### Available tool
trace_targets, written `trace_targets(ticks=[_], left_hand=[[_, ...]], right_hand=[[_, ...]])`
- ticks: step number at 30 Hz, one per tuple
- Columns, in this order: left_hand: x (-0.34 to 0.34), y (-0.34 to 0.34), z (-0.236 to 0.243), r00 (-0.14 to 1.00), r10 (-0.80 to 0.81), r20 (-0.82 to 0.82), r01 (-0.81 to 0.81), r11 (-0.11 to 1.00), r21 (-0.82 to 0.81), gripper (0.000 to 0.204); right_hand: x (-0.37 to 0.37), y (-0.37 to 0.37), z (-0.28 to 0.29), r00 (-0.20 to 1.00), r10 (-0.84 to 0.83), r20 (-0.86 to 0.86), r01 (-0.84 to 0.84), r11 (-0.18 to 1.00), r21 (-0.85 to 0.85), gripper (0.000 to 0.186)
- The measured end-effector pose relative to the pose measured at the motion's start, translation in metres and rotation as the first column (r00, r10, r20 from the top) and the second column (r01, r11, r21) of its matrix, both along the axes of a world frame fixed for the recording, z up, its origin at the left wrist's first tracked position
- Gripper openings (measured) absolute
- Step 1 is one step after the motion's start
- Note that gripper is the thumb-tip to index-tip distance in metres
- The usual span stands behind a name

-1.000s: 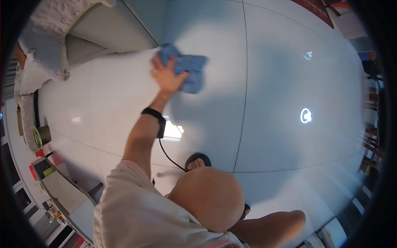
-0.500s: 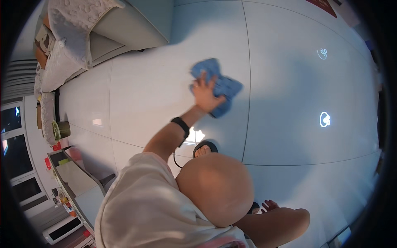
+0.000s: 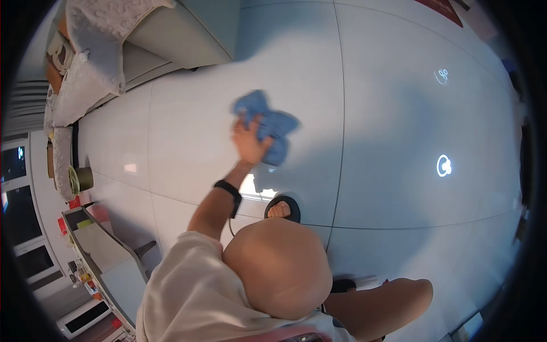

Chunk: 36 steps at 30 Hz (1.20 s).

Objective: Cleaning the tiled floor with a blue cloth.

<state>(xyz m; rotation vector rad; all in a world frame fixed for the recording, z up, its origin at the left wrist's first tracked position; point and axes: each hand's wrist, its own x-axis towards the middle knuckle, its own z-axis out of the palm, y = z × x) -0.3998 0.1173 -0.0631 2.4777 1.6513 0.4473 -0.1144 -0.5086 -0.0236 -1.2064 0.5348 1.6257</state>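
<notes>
A crumpled blue cloth (image 3: 265, 125) lies spread on the pale, glossy tiled floor (image 3: 194, 125). My left hand (image 3: 248, 143) rests palm down on its near left part, with fingers apart and the thumb stretched toward the right. It presses on the cloth and is not wrapped round it. A black band (image 3: 229, 196) circles my left wrist. Below the cloth is my foot in a black slipper (image 3: 293, 208), close to my bent knee (image 3: 279, 268). My right hand does not show; my right leg (image 3: 376, 308) covers the area where it was.
At the upper left stands a light sofa (image 3: 182, 40) with a quilted white cover (image 3: 94, 74). An olive bin (image 3: 85, 178) and a cabinet (image 3: 108, 245) with small items are along the left. Lamps reflect off the tiles. A dark red mat (image 3: 441, 10) lies at the far right.
My left hand has slid the cloth across the floor to the left and slightly nearer. My right hand, seen beside my right leg before, has gone out of sight.
</notes>
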Motion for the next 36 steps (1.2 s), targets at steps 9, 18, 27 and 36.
trace_targets(ticks=[9, 18, 27, 36], left_hand=[[-0.002, 0.164, -0.010, 0.795, 0.592, -0.131, -0.606, 0.782, -0.147, 0.080], [0.173, -0.021, -0.008, 0.894, -0.448, -0.026, 0.439, 0.884, -0.161, 0.074], [0.205, -0.124, 0.061, 0.453, -0.736, 0.503, 0.827, 0.137, -0.545, 0.086], [0.213, -0.109, 0.144, 0.482, -0.867, 0.124, 0.637, 0.250, -0.729, 0.076]], right_hand=[[-0.020, 0.021, 0.020, 0.982, -0.035, 0.184, 0.059, 0.990, -0.127, 0.046], [0.008, 0.085, 0.040, 0.612, 0.452, 0.649, -0.037, 0.836, -0.548, 0.056], [0.005, 0.267, 0.029, -0.438, 0.492, 0.752, -0.375, 0.661, -0.651, 0.086], [0.020, 0.305, -0.039, -0.589, 0.150, 0.794, -0.332, 0.851, -0.407, 0.052]])
